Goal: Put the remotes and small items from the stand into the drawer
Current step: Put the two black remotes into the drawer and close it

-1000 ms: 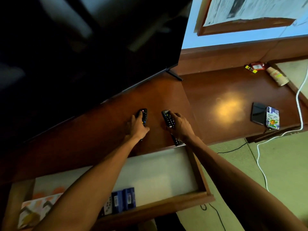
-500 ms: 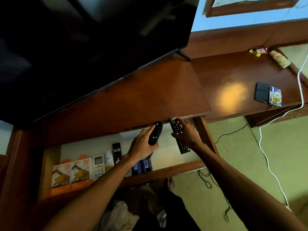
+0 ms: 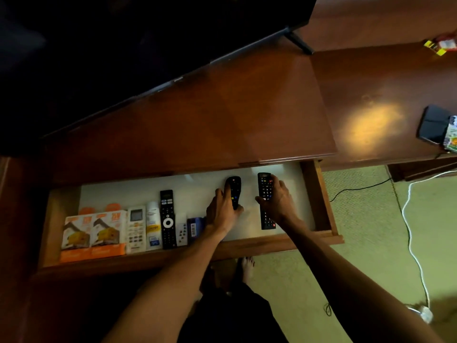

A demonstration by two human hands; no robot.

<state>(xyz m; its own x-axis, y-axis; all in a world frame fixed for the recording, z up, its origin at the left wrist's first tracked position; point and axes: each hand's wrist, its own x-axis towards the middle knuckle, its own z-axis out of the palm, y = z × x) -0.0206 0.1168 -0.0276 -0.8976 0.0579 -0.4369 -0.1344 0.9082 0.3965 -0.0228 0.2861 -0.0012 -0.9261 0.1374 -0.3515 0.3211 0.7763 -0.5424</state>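
The wooden drawer point(image 3: 319, 199) stands pulled out under the stand top point(image 3: 197, 125). My left hand point(image 3: 221, 211) grips a short black remote point(image 3: 233, 188) down on the drawer's white floor. A hand's width to the right, my right hand point(image 3: 278, 199) holds a long black remote point(image 3: 264, 184) against that same floor. Further left in the drawer lie another black remote point(image 3: 167, 219), a white remote point(image 3: 136, 227), a white tube point(image 3: 152, 225), blue packs point(image 3: 195, 226) and two orange boxes point(image 3: 92, 232).
A big dark TV point(image 3: 123, 45) stands on the stand. On the lower desk to the right lie a black phone point(image 3: 432, 123), a patterned phone point(image 3: 451, 131) and small red and yellow items point(image 3: 440, 44). A white cable point(image 3: 410, 233) and a black cable point(image 3: 358, 188) run over the green carpet.
Both hands lifted the two black remotes off the stand top, brought them down over the drawer, and now hold them against its floor.
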